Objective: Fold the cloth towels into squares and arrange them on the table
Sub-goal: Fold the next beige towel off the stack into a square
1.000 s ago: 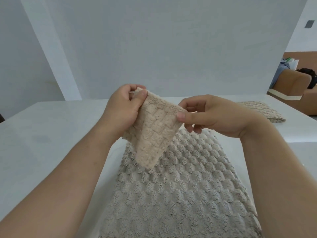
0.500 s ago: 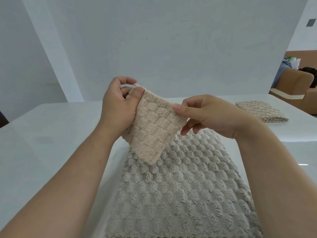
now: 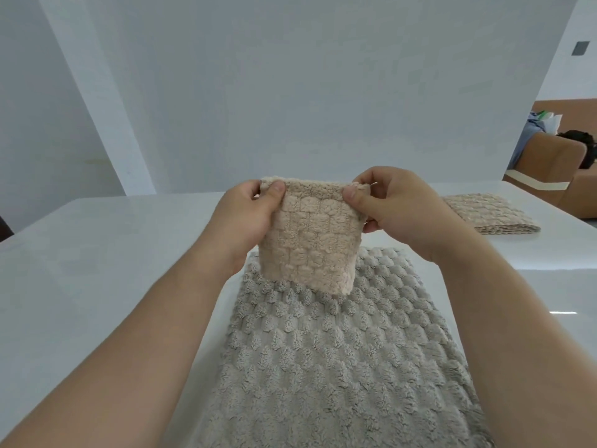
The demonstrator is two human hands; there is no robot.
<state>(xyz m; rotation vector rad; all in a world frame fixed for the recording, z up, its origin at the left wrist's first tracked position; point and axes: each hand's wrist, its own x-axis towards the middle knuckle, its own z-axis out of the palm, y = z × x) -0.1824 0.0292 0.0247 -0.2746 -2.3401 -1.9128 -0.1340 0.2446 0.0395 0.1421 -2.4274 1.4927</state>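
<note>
A small beige waffle-textured towel hangs folded in the air above the table, its top edge level. My left hand pinches its top left corner and my right hand pinches its top right corner. Below it a larger grey bobble-textured towel lies flat on the white table, reaching toward me. A folded beige towel rests on the table at the far right.
A white wall stands just behind the table's far edge. A brown sofa with clothes and a dark bag on it sits beyond the table at the right. Bare tabletop spreads to the left of the grey towel.
The beige towel was held slanted with one corner hanging down; my right hand has moved to its other top corner and the towel now hangs square and level.
</note>
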